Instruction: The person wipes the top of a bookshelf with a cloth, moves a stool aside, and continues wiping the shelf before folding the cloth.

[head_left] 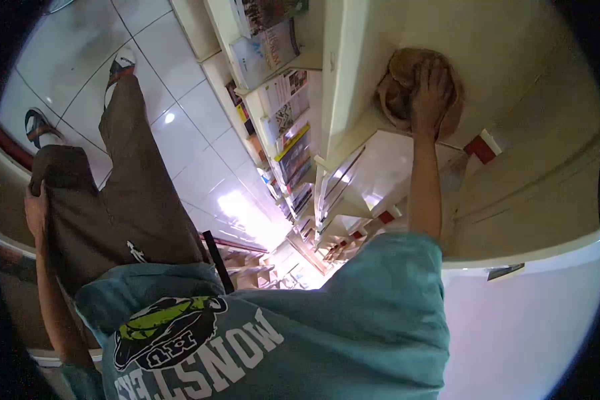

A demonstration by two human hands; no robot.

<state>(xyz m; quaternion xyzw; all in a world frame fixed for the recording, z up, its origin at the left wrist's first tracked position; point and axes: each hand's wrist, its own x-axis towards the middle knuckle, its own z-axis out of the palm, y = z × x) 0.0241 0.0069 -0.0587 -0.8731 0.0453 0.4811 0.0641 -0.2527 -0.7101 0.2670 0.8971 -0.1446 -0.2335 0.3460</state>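
A bunched brown cloth point(397, 100) lies against a cream-coloured panel of the shelving at the upper right. My right hand point(431, 97) presses on it from above, fingers bent over its folds, with the arm stretched far out. On the left, my left hand point(36, 212) rests against the leg of my brown trousers point(80, 193). Its thumb shows, the other fingers only in part, and nothing is seen held in it.
Racks of magazines point(293, 160) run down the middle, beside a cream upright post point(337, 80). White tiled floor point(200, 127) lies under my sandalled feet. A red-and-white block point(483, 148) juts out near the cloth. Bright light glares off the far floor.
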